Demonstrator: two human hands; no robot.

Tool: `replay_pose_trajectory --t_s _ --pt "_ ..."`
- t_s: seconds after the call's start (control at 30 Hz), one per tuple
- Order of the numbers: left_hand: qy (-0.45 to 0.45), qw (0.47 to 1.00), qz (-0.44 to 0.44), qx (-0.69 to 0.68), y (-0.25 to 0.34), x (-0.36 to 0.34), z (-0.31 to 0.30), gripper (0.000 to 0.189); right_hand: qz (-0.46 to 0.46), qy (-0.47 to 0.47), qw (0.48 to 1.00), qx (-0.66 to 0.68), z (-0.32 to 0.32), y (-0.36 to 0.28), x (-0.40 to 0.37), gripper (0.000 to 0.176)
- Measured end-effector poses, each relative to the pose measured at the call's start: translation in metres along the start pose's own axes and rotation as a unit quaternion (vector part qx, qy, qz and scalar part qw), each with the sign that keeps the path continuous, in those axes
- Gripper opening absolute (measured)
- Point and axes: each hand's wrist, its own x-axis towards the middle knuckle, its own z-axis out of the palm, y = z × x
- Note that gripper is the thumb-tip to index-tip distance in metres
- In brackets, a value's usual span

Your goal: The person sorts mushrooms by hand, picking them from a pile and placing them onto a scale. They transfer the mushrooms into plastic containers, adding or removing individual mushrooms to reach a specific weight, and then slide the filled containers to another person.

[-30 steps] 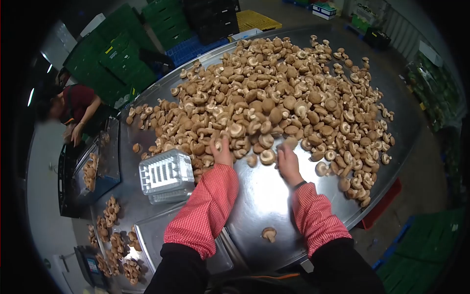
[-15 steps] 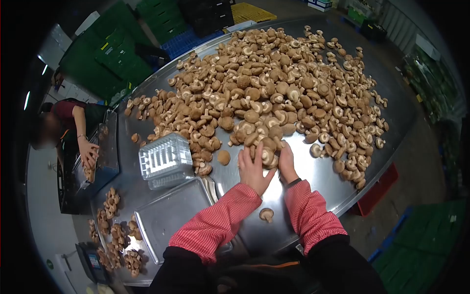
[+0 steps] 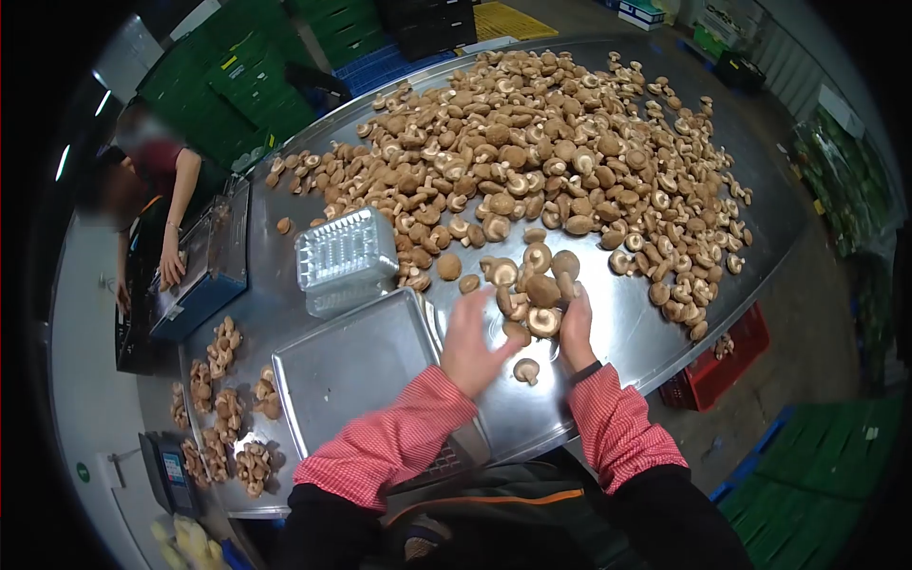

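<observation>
A small group of shiitake mushrooms (image 3: 543,291) lies on the steel table between my two hands, apart from the big mushroom pile (image 3: 532,142) behind it. My left hand (image 3: 470,344), blurred by motion, is on the left of this group with thumb and fingers spread, holding nothing I can see. On the right side my right hand (image 3: 576,328) rests against the mushrooms, its fingers stretched out and partly hidden. A single mushroom (image 3: 526,370) with its stem up sits nearer to me. Left of my left hand are a metal tray (image 3: 361,366) and stacked clear plastic punnets (image 3: 347,256).
Several portions of mushrooms (image 3: 228,408) are grouped at the table's left end, near a small display unit (image 3: 171,470). A co-worker's hand (image 3: 172,266) is over a metal-sided box (image 3: 204,290). A red crate (image 3: 736,356) stands below the table's right edge.
Both hands have drawn toward me, bringing a few mushrooms away from the pile. My left hand has moved off them to the left. The view has shifted slightly.
</observation>
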Motion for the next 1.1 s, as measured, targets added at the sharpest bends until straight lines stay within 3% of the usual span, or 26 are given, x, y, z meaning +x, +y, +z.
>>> replay_pose_trajectory --t_s 0.1,0.17,0.23,0.3,0.37,0.4,0.5,0.57,0.7,0.73,0.8,0.83,0.9,0.93,1.1 --pt "0.082 0.935 -0.217 -0.268 -0.019 0.011 -0.016 0.068 -0.04 -0.039 0.998 0.014 0.014 -0.002 -0.021 0.038" --pt "0.063 0.9 -0.243 -0.355 -0.043 0.019 -0.017 0.057 -0.043 -0.068 0.996 0.034 0.032 0.005 -0.033 0.039" --pt "0.05 0.905 -0.226 -0.356 -0.052 0.018 -0.027 0.05 -0.042 -0.081 0.995 0.031 0.053 0.016 -0.045 0.041" --pt "0.037 0.948 -0.167 -0.269 -0.054 0.013 -0.04 0.044 -0.114 -0.078 0.984 -0.108 0.078 0.012 -0.069 0.043" --pt "0.055 0.946 -0.183 -0.261 -0.071 0.004 -0.06 0.039 -0.065 -0.095 0.988 -0.106 0.095 0.023 -0.079 0.042" --pt "0.046 0.946 -0.191 -0.258 -0.081 -0.001 -0.076 0.039 -0.038 -0.159 0.982 -0.092 0.102 0.023 -0.084 0.044" --pt "0.024 0.96 -0.216 -0.177 -0.098 -0.021 -0.12 0.042 0.169 -0.248 0.937 -0.178 0.123 -0.014 -0.112 0.047" --pt "-0.001 0.97 -0.23 -0.079 -0.098 -0.031 -0.148 0.045 0.154 -0.275 0.932 -0.177 0.13 0.003 -0.118 0.045" --pt "-0.025 0.979 -0.19 0.076 -0.11 -0.047 -0.172 0.046 0.106 -0.338 0.884 -0.304 0.142 0.004 -0.129 0.036" --pt "-0.058 0.968 -0.219 0.109 -0.11 -0.049 -0.177 0.05 0.082 -0.342 0.875 -0.332 0.144 0.002 -0.131 0.037" --pt "0.037 0.983 -0.179 0.033 -0.124 -0.06 -0.176 0.054 0.039 -0.339 0.862 -0.376 0.143 0.0 -0.131 0.032" --pt "0.085 0.984 -0.158 -0.004 -0.13 -0.064 -0.176 0.056 -0.052 -0.337 0.839 -0.423 0.141 -0.001 -0.131 0.03" --pt "0.097 0.987 -0.124 0.029 -0.115 -0.073 -0.183 0.06 -0.235 -0.325 0.768 -0.5 0.141 -0.009 -0.134 0.027" --pt "0.099 0.989 -0.105 0.036 -0.11 -0.079 -0.181 0.06 -0.191 -0.328 0.769 -0.515 0.145 -0.016 -0.141 0.029" --pt "-0.006 0.977 -0.095 0.191 -0.087 -0.089 -0.166 0.066 -0.259 -0.419 0.705 -0.51 0.159 0.005 -0.16 0.029"
